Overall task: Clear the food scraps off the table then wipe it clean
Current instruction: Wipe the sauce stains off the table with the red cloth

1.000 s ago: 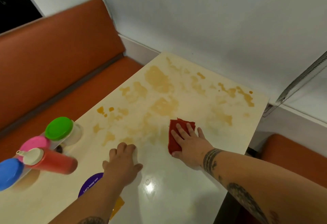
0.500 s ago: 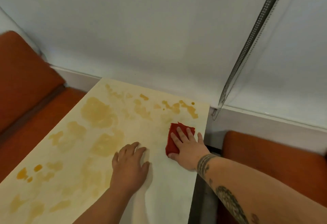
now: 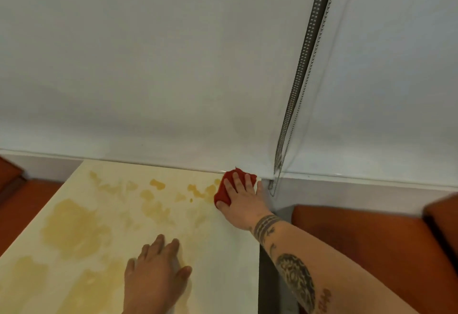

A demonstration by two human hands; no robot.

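- While our right hand (image 3: 244, 199) presses the red cloth (image 3: 224, 189) with straight, spread fingers into the table's (image 3: 223, 251) far right corner by the wall, we judge that wiping is the step in hand.
- Left hand (image 3: 156, 276) lies palm-down on the tabletop nearer us, fingers relaxed, holding nothing; probably bracing.
- Yellowish stains (image 3: 74, 229) cover much of the surface left of the cloth; no solid scraps visible.
- Next move, our judgement: drag the cloth leftward through the nearest blotches under firm pressure.
- Containers: none in view.
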